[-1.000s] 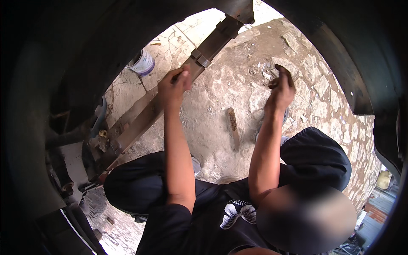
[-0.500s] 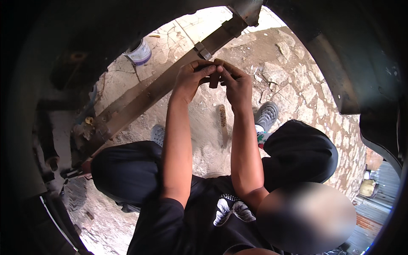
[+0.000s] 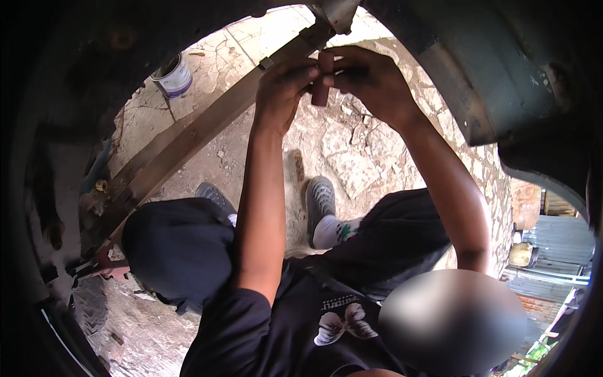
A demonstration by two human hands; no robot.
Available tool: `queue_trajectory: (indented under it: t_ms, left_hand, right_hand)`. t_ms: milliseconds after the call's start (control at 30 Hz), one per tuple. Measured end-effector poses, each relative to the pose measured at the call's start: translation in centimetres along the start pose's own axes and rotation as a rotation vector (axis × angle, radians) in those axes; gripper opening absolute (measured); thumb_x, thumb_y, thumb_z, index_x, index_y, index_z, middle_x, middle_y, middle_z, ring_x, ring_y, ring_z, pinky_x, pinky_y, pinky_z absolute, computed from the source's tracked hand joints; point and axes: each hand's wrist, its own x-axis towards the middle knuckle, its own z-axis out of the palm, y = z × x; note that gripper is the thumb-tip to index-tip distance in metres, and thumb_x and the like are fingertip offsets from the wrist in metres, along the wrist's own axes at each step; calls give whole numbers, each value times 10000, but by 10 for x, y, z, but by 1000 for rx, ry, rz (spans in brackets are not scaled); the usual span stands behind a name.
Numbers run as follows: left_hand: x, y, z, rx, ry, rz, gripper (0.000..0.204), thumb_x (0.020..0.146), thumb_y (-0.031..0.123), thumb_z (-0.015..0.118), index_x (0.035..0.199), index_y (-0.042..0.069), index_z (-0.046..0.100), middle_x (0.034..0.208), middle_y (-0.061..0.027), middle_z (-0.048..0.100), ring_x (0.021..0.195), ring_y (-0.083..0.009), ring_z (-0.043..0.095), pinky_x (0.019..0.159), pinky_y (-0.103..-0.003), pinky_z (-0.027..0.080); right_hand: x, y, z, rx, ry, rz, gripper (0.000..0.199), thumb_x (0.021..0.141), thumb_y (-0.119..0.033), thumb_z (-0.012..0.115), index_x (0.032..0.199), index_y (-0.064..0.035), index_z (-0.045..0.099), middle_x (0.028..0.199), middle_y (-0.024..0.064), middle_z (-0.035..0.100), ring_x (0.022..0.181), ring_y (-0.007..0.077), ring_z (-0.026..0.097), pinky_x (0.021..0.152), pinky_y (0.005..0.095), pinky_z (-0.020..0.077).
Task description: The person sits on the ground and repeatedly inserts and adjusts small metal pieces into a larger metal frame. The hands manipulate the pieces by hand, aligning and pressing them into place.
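Observation:
Both hands meet in front of me, above the ground and beside a long metal beam [image 3: 188, 135]. Between the fingertips stands a short reddish-brown piece [image 3: 320, 95], like a rolled or folded strip; I cannot tell its exact kind. My left hand [image 3: 279, 91] pinches it from the left, thumb toward me. From the right, my right hand [image 3: 374, 81] grips it with thumb and bent fingers. Its two ends stick out above and below the fingers, while the middle is partly hidden by them.
Dark vehicle-like metal panels [image 3: 477, 81] curve around and overhead. A white and purple bucket [image 3: 173, 76] stands beyond the beam. A narrow brown bristly thing [image 3: 294, 164] lies on the ground near my shoe [image 3: 320, 204]. Corrugated sheets [image 3: 553, 245] are at the right.
My right elbow has swung outward and the right forearm now slants in from the right. Both hands have risen slightly, still holding the piece. My right foot and knee have shifted left.

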Motion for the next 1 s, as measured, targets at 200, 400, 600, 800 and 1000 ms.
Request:
queue_trajectory:
  t_ms: [200, 400, 600, 800, 1000]
  left_hand:
    - [-8, -4, 16, 193, 257, 321, 165, 909, 35, 769, 1061, -28, 767, 896, -76, 750, 754, -101, 655, 650, -255, 524]
    - [-2, 33, 0, 639, 470, 353, 151, 946, 59, 730, 1071, -8, 780, 806, -19, 739, 664, -49, 603, 599, -213, 478]
    - [12, 92, -10, 1369, 188, 289, 243, 977, 227, 696, 1145, 69, 772, 873, -77, 756, 789, -110, 703, 742, -262, 552]
    - [22, 95, -16, 1934, -231, -133, 412, 893, 336, 778, 1233, 108, 729, 1083, -153, 764, 994, -286, 739, 898, -397, 560]
    - [29, 108, -46, 1932, -334, -311, 472, 881, 351, 782, 1249, 65, 713, 1091, -154, 761, 1053, -326, 722, 943, -440, 544]
  right_hand:
    - [25, 26, 17, 359, -22, 15, 313, 912, -67, 775, 1198, 30, 692, 1069, 127, 752, 940, 155, 721, 823, 279, 574]
    - [68, 35, 72, 570, 18, -53, 236, 907, -139, 793, 1083, 7, 734, 909, 55, 743, 827, 101, 693, 716, 250, 549]
    - [106, 36, 66, 731, -111, 106, 397, 960, -286, 732, 1222, 11, 706, 1062, 78, 737, 957, 133, 685, 860, 317, 563]
    - [150, 84, 57, -81, 7, 204, 428, 921, -438, 709, 1024, -29, 784, 872, 152, 771, 868, 231, 753, 863, 356, 572]
    - [140, 119, 60, -453, 141, 73, 364, 933, -327, 740, 1160, -43, 752, 994, 147, 780, 895, 273, 761, 852, 392, 584]
